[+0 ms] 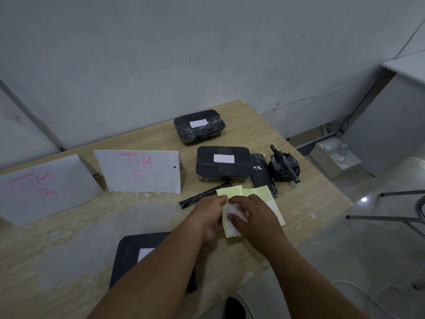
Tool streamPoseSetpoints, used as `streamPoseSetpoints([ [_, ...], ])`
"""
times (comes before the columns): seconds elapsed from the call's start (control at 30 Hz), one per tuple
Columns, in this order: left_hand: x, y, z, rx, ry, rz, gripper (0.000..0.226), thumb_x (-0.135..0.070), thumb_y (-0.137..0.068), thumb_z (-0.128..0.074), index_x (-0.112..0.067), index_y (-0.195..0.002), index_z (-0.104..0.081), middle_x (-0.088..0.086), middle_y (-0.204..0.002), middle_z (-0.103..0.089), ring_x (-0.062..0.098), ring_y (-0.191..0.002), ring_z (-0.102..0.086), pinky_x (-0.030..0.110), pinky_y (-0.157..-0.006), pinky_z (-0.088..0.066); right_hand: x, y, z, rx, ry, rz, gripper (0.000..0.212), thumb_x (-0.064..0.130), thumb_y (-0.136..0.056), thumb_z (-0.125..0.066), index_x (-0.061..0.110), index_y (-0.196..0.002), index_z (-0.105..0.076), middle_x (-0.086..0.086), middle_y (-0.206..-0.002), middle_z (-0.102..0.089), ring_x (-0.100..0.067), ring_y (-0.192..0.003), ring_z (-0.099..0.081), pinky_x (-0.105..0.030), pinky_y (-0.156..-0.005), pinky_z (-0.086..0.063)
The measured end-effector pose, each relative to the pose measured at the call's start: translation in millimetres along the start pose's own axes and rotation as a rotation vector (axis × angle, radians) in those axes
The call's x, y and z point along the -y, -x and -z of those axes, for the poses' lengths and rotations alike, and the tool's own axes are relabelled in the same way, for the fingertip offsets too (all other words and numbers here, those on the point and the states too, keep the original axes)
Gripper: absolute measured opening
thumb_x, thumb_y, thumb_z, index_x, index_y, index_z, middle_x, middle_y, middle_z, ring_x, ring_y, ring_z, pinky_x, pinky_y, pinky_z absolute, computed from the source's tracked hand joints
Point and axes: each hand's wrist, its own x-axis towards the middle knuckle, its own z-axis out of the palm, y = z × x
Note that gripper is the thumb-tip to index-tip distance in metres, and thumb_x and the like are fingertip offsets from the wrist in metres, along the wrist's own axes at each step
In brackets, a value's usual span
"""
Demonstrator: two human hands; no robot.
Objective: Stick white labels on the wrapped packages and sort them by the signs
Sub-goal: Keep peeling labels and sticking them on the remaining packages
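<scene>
The yellow backing sheet (pixel 230 192) is held over the wooden table (pixel 92 226), near its right edge. Its left edge is pinched by the left hand (pixel 208 218). A white label (pixel 231 211) on the sheet is pinched between the thumb and curled fingers of the right hand (pixel 258 218). Just beyond the sheet, a thin wrapped strip (pixel 202 196), a labelled package (pixel 222 171), a flat package (pixel 262 176) and a small bundle (pixel 284 168) are grouped. A far labelled package (pixel 199 132) is set behind them. A near package (pixel 131 249) is partly covered by the left forearm. Sign "TIM C" (pixel 140 178) and sign "TIM B" (pixel 43 203) are stood at the left.
</scene>
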Motion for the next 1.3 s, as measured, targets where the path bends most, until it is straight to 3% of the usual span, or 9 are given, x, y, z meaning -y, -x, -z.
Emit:
streamPoseSetpoints([
  [0.07, -2, 1, 2, 0.021, 0.032, 0.028, 0.021, -0.029, -0.099, -0.055, -0.013, -0.105, -0.068, 0.009, -0.092, -0.077, 0.024, -0.092, -0.072, 0.037, -0.078, -0.058, 1, -1, 1, 0.014, 0.036, 0.036, 0.039, 0.045, -0.09, -0.059, 0.036, -0.127, -0.056, 0.008, -0.107, -0.053, -0.011, -0.098, -0.049, -0.032, -0.081, -0.047],
  [0.17, -3, 1, 6, 0.024, -0.013, -0.034, 0.02, -0.028, -0.096, -0.06, -0.013, -0.1, -0.072, 0.008, -0.089, -0.077, 0.026, -0.09, -0.073, 0.04, -0.083, -0.059, 1, -1, 3, 0.006, 0.008, 0.007, 0.039, 0.045, -0.091, -0.058, 0.036, -0.129, -0.055, 0.008, -0.11, -0.056, -0.012, -0.101, -0.051, -0.031, -0.083, -0.046],
  [0.37, -5, 6, 11, -0.04, -0.095, -0.115, 0.018, -0.028, -0.095, -0.063, -0.015, -0.102, -0.071, 0.006, -0.088, -0.075, 0.02, -0.079, -0.072, 0.025, -0.056, -0.054, 1, 0, 6, -0.001, 0.074, 0.045, 0.039, 0.041, -0.092, -0.058, 0.037, -0.131, -0.055, 0.005, -0.106, -0.055, -0.015, -0.1, -0.048, -0.033, -0.084, -0.044],
  [0.47, -7, 9, 11, -0.045, -0.151, -0.127, 0.015, -0.023, -0.097, -0.06, -0.015, -0.103, -0.071, 0.005, -0.083, -0.074, 0.017, -0.071, -0.07, 0.022, -0.051, -0.053, 2, 0, 5, -0.018, 0.096, 0.064, 0.035, 0.038, -0.092, -0.06, 0.036, -0.126, -0.06, 0.005, -0.102, -0.054, -0.015, -0.096, -0.048, -0.032, -0.08, -0.044],
  [0.57, -7, 9, 11, -0.047, -0.177, -0.143, 0.013, -0.021, -0.097, -0.059, -0.017, -0.103, -0.069, 0.004, -0.075, -0.069, 0.015, -0.067, -0.065, 0.024, -0.054, -0.054, 2, 1, 6, -0.036, 0.122, 0.087, 0.031, 0.038, -0.091, -0.061, 0.035, -0.122, -0.063, 0.005, -0.101, -0.054, -0.015, -0.095, -0.048, -0.033, -0.078, -0.045],
  [0.83, -6, 8, 6, -0.083, -0.318, -0.184, 0.009, -0.02, -0.093, -0.062, -0.02, -0.088, -0.069, 0.003, -0.086, -0.071, 0.014, -0.074, -0.064, 0.024, -0.063, -0.053, 4, 1, 6, -0.018, 0.141, 0.073, 0.021, 0.038, -0.089, -0.061, 0.032, -0.11, -0.062, 0.006, -0.104, -0.055, -0.017, -0.098, -0.047, -0.034, -0.081, -0.042],
  [1.0, -7, 6, 4, -0.103, -0.394, -0.197, 0.009, -0.022, -0.092, -0.062, -0.018, -0.095, -0.07, 0.003, -0.086, -0.071, 0.015, -0.077, -0.064, 0.03, -0.071, -0.052, 3, 3, 8, -0.021, 0.127, 0.091, 0.019, 0.036, -0.087, -0.065, 0.028, -0.104, -0.063, 0.005, -0.102, -0.056, -0.018, -0.096, -0.047, -0.036, -0.081, -0.042],
  [1.17, -5, 2, 3, -0.15, -0.399, -0.196, 0.009, -0.018, -0.093, -0.06, -0.014, -0.094, -0.068, 0.006, -0.084, -0.07, 0.016, -0.07, -0.065, 0.028, -0.062, -0.051, 2, 5, 10, -0.054, 0.086, 0.12, 0.013, 0.031, -0.089, -0.064, 0.026, -0.101, -0.069, 0.005, -0.098, -0.057, -0.019, -0.095, -0.047, -0.037, -0.078, -0.044],
  [1.3, 1, -6, 3, -0.241, -0.608, -0.223, 0.012, -0.019, -0.093, -0.056, -0.017, -0.095, -0.067, 0.005, -0.093, -0.068, 0.018, -0.084, -0.065, 0.032, -0.075, -0.054, -1, 10, 13, -0.079, 0.046, 0.132, 0.009, 0.028, -0.088, -0.067, 0.026, -0.096, -0.071, 0.005, -0.098, -0.057, -0.018, -0.096, -0.046, -0.035, -0.076, -0.044],
])
